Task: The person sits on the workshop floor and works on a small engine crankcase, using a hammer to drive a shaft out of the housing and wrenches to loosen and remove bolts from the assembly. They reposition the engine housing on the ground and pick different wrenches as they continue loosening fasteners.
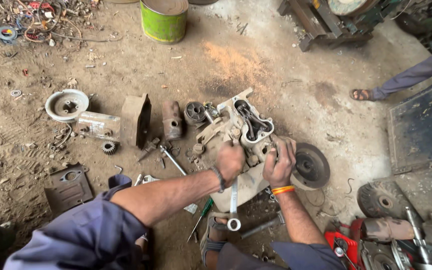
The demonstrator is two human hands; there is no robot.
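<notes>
On the dirt workshop floor point(276, 75), dead centre of view: the grimy, pale cast-metal engine block point(236, 127), tilted, its open top showing dark rocker parts. A dark round flywheel point(312, 165) sits at its 4 o'clock side.

My left hand point(230, 161) is fisted tight around the upper end of a long silver ring spanner point(234, 205); the shaft hangs toward 6 o'clock, its ring end showing above my sandalled foot point(211, 240). My right hand point(279, 164), orange thread band at the wrist, is clamped on the block's edge just beside the left, bracing it.

Step in hand, as I judge it: working a fastener on the block's near face. Loosening or tightening, I cannot tell. The next move calls for a steady brace against the spanner's pull and the head kept square on the fastener.

At 9 o'clock, stripped parts: a grey pulley wheel point(67, 104), a small dark gear point(108, 147), a rusty brown cylinder point(172, 120). A green drum point(164, 21) stands at 12. A bystander's sandalled foot point(362, 94) shows at 2 o'clock.
</notes>
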